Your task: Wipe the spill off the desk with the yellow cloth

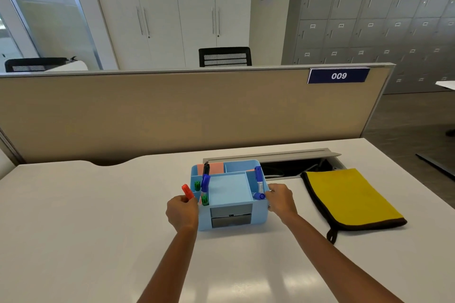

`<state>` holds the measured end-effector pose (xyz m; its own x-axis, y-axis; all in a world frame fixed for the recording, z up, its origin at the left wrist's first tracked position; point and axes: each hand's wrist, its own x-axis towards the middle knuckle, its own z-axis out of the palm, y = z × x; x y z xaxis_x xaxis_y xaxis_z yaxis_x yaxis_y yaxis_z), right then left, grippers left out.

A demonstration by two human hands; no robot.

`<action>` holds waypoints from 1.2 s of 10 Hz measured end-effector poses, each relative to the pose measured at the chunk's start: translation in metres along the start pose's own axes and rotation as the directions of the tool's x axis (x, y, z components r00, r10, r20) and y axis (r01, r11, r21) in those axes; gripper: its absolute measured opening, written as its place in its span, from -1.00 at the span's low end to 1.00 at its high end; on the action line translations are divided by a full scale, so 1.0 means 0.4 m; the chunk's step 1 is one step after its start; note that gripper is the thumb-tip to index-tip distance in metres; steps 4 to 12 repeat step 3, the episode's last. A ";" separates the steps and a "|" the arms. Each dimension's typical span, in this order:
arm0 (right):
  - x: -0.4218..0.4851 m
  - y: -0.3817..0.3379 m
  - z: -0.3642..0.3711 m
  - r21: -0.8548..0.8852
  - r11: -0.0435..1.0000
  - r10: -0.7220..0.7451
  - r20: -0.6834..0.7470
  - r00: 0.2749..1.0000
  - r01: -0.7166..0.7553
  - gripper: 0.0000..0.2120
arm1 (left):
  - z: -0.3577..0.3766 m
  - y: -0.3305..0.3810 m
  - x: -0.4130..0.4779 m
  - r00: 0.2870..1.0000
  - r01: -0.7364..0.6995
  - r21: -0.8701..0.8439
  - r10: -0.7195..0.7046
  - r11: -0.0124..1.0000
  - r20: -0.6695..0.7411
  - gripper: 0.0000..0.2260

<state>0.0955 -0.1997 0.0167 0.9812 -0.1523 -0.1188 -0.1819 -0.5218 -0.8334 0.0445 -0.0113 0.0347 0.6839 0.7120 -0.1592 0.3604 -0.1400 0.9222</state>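
The yellow cloth [349,198], folded flat with a dark border and a hanging loop, lies on the white desk [86,216] to the right. A light blue desk organizer [232,204] with several markers stands in the middle. My left hand [182,211] grips its left side, fingers curled next to a red marker [187,192]. My right hand [280,200] grips its right side near a blue marker [258,179]. No spill is visible on the desk surface.
A beige partition [172,110] with a "009" label [338,76] closes off the desk's far edge. An open cable tray [295,167] sits behind the organizer and cloth. The desk's right edge drops to the floor beyond the cloth.
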 end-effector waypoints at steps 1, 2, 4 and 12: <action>-0.005 0.004 0.003 -0.011 1.000 -0.023 0.005 1.000 0.023 -0.73 | 0.002 -0.005 -0.003 1.000 -0.021 0.018 0.021 1.000 0.005 -0.78; -0.026 0.016 0.002 -0.031 0.999 -0.041 0.044 0.998 0.042 -0.71 | -0.004 -0.009 -0.028 0.997 -0.074 0.044 0.073 0.996 0.013 -0.75; -0.063 0.057 -0.007 -0.054 0.995 -0.081 0.045 0.996 0.084 -0.67 | -0.006 -0.051 -0.055 0.988 -0.151 0.094 0.148 0.984 0.045 -0.70; -0.063 0.057 -0.007 -0.054 0.995 -0.081 0.045 0.996 0.084 -0.67 | -0.006 -0.051 -0.055 0.988 -0.151 0.094 0.148 0.984 0.045 -0.70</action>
